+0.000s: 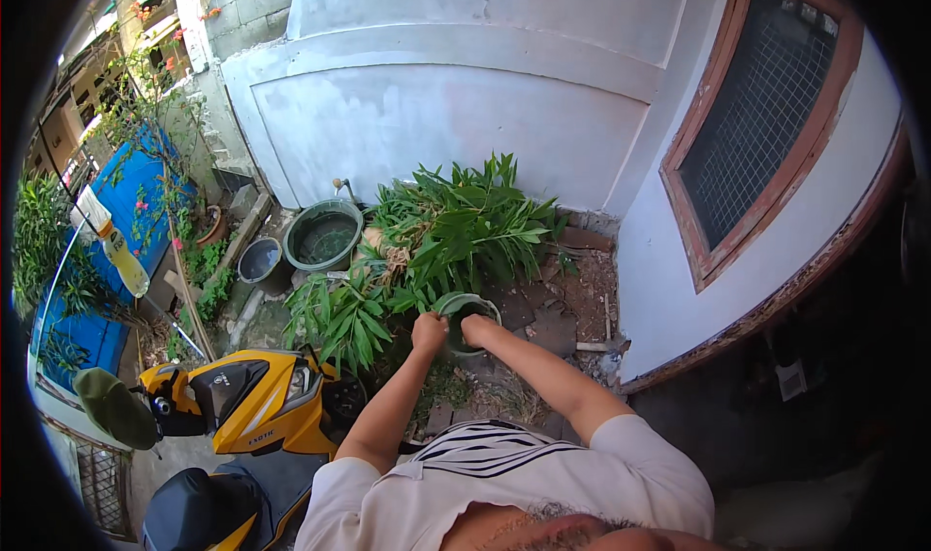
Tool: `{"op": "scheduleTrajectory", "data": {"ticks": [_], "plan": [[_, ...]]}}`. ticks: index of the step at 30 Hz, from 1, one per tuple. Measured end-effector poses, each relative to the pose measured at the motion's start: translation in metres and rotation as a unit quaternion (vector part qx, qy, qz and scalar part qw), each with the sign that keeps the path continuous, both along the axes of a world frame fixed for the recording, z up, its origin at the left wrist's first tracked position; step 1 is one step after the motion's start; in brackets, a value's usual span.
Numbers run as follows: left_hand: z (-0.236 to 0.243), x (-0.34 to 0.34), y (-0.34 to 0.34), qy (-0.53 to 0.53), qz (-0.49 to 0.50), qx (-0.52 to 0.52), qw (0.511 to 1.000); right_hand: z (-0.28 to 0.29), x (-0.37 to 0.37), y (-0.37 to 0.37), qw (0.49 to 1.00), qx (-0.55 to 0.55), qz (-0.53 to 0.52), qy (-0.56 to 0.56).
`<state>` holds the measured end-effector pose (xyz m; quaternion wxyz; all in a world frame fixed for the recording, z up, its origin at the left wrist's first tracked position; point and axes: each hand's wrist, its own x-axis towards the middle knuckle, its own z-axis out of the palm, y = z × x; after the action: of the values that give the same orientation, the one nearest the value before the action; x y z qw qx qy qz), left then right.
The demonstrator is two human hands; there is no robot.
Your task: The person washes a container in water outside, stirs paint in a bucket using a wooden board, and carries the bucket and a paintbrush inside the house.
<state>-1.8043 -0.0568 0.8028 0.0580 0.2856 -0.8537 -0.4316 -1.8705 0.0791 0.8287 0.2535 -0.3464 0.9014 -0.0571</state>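
Note:
A round grey-green bucket (497, 310) stands on the ground in front of me, below the leafy plants. At its left rim, my left hand (430, 332) is closed, with the fingers curled against the edge. My right hand (476, 331) reaches into the bucket's mouth from the right. Its fingers are hidden, so their grip does not show. The inside of the bucket looks dark, and its contents cannot be made out.
Green leafy plants (475, 216) crowd the wall beyond the bucket. A large green basin (357, 241) and a smaller grey bucket (244, 272) sit to the left, by a tap (339, 184). A yellow scooter (247, 425) is parked close on my left; a wooden-framed window (684, 221) is right.

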Motion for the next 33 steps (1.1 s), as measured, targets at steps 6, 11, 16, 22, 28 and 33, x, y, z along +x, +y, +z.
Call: {"op": "scheduleTrajectory", "data": {"ticks": [6,11,16,22,28,33], "plan": [[0.002,0.001,0.007,-0.013,-0.006,0.029,0.999,0.001,-0.007,-0.01,0.986,-0.056,-0.086,-0.128],[-0.024,-0.005,-0.006,-0.024,0.013,-0.001,1.0,-0.003,0.006,-0.026,0.797,-0.301,-0.342,-0.396],[-0.019,-0.016,0.007,-0.026,0.005,-0.051,0.998,-0.031,0.032,-0.049,0.742,-0.431,-0.353,-0.373],[-0.002,-0.03,0.031,0.023,-0.039,-0.079,0.996,-0.003,-0.006,-0.042,0.687,-0.432,-0.504,-0.297],[0.014,-0.045,0.038,0.015,-0.053,-0.028,0.998,0.012,0.024,-0.048,0.749,-0.424,-0.509,-0.011],[0.009,-0.039,0.035,0.014,-0.028,-0.071,0.997,0.015,0.001,-0.041,0.689,-0.431,-0.547,-0.2]]}}
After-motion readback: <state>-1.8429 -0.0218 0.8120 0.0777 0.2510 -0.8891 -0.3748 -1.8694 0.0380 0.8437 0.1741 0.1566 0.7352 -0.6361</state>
